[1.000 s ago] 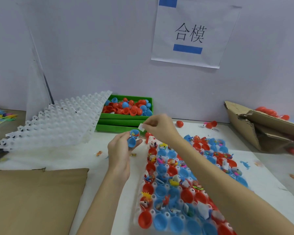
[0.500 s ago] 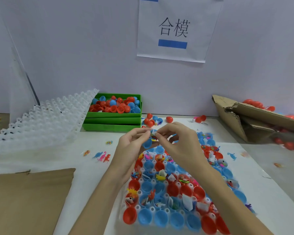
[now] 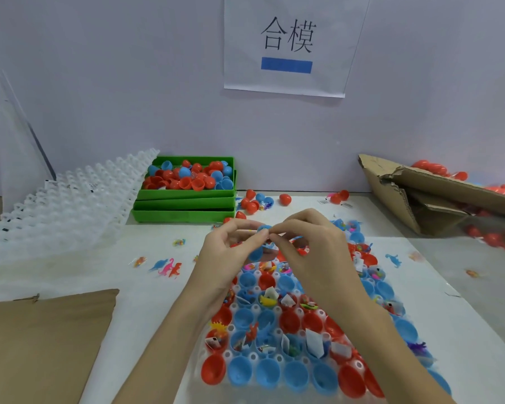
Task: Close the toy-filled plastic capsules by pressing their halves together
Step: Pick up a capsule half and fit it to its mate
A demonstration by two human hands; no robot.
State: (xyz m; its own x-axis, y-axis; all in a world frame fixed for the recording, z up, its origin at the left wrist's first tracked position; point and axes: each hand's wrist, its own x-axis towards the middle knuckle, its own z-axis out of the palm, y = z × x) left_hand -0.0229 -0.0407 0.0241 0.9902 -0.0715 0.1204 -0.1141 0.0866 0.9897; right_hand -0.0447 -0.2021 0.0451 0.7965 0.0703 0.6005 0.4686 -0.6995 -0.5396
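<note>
Since a second ago your right hand [image 3: 309, 252] has carried the small white slip down from above and met your left hand [image 3: 228, 258] over the far end of the clear plastic holding tray [image 3: 254, 355]. Both hands now pinch the small blue plastic capsule [image 3: 260, 246] between thumb and fingertips, held just above the tray's far rows. Your left fingers curl round its lower half; your right fingertips press at its top. Whether the two halves have already snapped shut is hidden by your fingers, so judge it by feel. That change suggests the slip is tucked in and this capsule is at the pressing step.

Most red and blue open capsule halves [image 3: 277, 330] in the tray are still uncapped, with toys and paper slips showing, so much of the task remains.

On the wall, the white paper sign [image 3: 286, 45] reads "合模" above a solid blue bar. The slips in the tray are too small to read.
</note>
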